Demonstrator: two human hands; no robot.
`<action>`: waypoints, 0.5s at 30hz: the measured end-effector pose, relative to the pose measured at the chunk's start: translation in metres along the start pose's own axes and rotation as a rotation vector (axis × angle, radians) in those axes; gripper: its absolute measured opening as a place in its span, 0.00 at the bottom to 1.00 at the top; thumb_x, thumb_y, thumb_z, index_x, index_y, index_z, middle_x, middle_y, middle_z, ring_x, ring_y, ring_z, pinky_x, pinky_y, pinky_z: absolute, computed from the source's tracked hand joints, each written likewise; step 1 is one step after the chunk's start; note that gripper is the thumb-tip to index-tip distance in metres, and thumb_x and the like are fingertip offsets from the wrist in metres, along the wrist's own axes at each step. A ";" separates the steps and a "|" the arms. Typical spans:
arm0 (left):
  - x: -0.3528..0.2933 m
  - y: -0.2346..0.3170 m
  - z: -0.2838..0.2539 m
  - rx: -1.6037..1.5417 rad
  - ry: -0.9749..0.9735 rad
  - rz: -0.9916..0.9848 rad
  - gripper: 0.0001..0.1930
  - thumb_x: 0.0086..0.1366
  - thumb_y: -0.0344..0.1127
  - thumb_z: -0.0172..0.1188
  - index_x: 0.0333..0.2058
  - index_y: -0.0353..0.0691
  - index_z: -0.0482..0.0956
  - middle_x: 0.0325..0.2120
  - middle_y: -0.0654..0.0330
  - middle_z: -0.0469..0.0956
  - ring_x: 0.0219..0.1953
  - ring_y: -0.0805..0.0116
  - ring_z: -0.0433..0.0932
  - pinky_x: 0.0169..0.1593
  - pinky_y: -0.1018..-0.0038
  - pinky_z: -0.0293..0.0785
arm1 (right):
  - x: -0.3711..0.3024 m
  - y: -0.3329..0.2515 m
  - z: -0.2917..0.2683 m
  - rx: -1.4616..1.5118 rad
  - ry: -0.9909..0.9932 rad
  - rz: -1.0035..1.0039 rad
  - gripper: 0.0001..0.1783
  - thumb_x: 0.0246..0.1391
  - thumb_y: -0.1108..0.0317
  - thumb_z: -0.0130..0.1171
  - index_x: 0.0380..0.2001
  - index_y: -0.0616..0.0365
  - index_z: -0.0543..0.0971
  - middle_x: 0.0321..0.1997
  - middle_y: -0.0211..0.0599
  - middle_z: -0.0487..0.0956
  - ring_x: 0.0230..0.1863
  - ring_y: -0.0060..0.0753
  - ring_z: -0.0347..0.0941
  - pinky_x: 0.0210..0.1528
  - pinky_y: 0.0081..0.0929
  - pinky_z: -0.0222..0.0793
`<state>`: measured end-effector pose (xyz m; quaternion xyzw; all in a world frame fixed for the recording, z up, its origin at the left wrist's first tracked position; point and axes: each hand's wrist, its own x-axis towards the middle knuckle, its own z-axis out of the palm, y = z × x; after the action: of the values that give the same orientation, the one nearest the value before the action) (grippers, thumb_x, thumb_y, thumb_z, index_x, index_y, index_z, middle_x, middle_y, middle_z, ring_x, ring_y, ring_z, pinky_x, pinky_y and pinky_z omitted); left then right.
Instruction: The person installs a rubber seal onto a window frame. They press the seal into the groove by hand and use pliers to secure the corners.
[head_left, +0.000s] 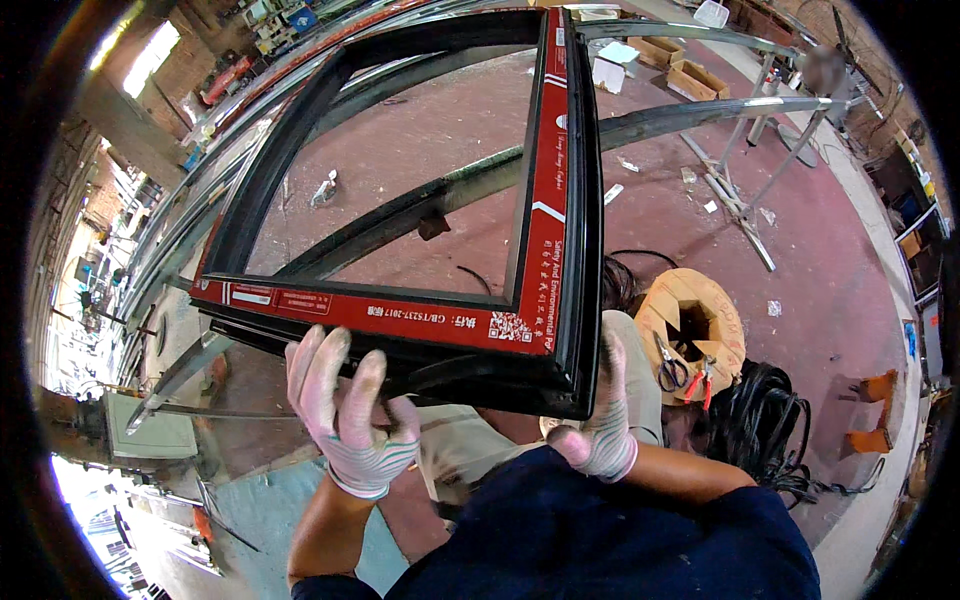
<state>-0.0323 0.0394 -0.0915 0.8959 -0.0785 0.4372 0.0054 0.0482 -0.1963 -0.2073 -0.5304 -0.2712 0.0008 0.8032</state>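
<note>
A black rectangular window frame with red protective film along its faces is tilted up in front of me. My left hand, in a pinkish-white striped knit glove, has its fingers bent against the near lower edge. At the near right corner my right hand, gloved the same way, grips the outer side; some of its fingers are hidden by the frame. Under the near edge runs a dark strip, too dark to make out. The frame's far end rests above or on a long curved-looking metal rail; contact is unclear.
Right of my knees stands a tan paper-wrapped ring with scissors and red-handled pliers on it. A heap of black rubber strip lies beside it. Cardboard boxes sit far off; long metal profiles fill the left.
</note>
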 end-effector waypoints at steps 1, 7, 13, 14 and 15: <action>-0.006 -0.003 0.000 0.052 0.045 0.001 0.22 0.57 0.27 0.57 0.52 0.41 0.73 0.56 0.48 0.70 0.60 0.45 0.68 0.65 0.47 0.63 | -0.004 0.000 0.005 0.161 0.017 0.170 0.65 0.49 0.46 0.74 0.75 0.60 0.43 0.74 0.49 0.55 0.73 0.43 0.57 0.72 0.40 0.56; -0.021 -0.021 -0.019 -0.032 0.041 -0.232 0.15 0.58 0.24 0.55 0.46 0.38 0.76 0.45 0.53 0.76 0.44 0.54 0.75 0.52 0.60 0.73 | 0.004 -0.018 0.017 0.390 0.045 0.328 0.44 0.57 0.65 0.68 0.71 0.59 0.57 0.65 0.42 0.73 0.64 0.33 0.71 0.69 0.35 0.64; -0.002 -0.030 -0.031 -0.603 0.056 -0.666 0.15 0.71 0.43 0.59 0.46 0.36 0.76 0.40 0.58 0.77 0.36 0.71 0.75 0.39 0.76 0.74 | -0.009 0.017 0.008 0.476 -0.178 0.418 0.26 0.61 0.59 0.65 0.59 0.59 0.76 0.59 0.43 0.79 0.62 0.32 0.73 0.64 0.33 0.69; 0.005 -0.036 -0.032 -0.559 0.058 -0.608 0.19 0.71 0.48 0.60 0.46 0.36 0.76 0.41 0.58 0.77 0.34 0.72 0.75 0.37 0.77 0.74 | -0.028 0.060 0.005 0.354 -0.233 0.475 0.28 0.61 0.56 0.64 0.60 0.60 0.76 0.60 0.44 0.78 0.62 0.35 0.73 0.63 0.34 0.69; 0.009 -0.044 -0.034 -0.518 0.061 -0.563 0.19 0.71 0.49 0.60 0.46 0.36 0.76 0.42 0.57 0.78 0.33 0.73 0.75 0.36 0.78 0.73 | -0.031 0.069 0.008 0.228 -0.309 0.475 0.29 0.62 0.54 0.64 0.60 0.60 0.75 0.60 0.45 0.78 0.62 0.37 0.73 0.64 0.35 0.69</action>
<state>-0.0473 0.0842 -0.0609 0.8379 0.0632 0.4109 0.3536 0.0377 -0.1690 -0.2772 -0.4790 -0.2567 0.2998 0.7841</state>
